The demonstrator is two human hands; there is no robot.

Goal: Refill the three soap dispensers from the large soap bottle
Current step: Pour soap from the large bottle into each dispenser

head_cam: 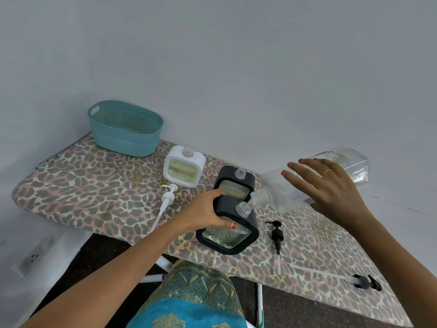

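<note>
My right hand (331,188) grips the large clear soap bottle (354,166), tipped almost flat with its open neck at the mouth of the near black dispenser (246,230). My left hand (208,211) is closed around that dispenser's left side and tilts it slightly. A second black dispenser (236,183) stands just behind it with an open neck. The white dispenser (183,170) stands farther back, also uncapped.
All of this sits on a leopard-print ironing board (94,190) against a grey wall. A teal basket (125,129) stands at the back left. A white pump (168,197) lies left of the dispensers; two black pumps (276,235) (364,281) lie at the right.
</note>
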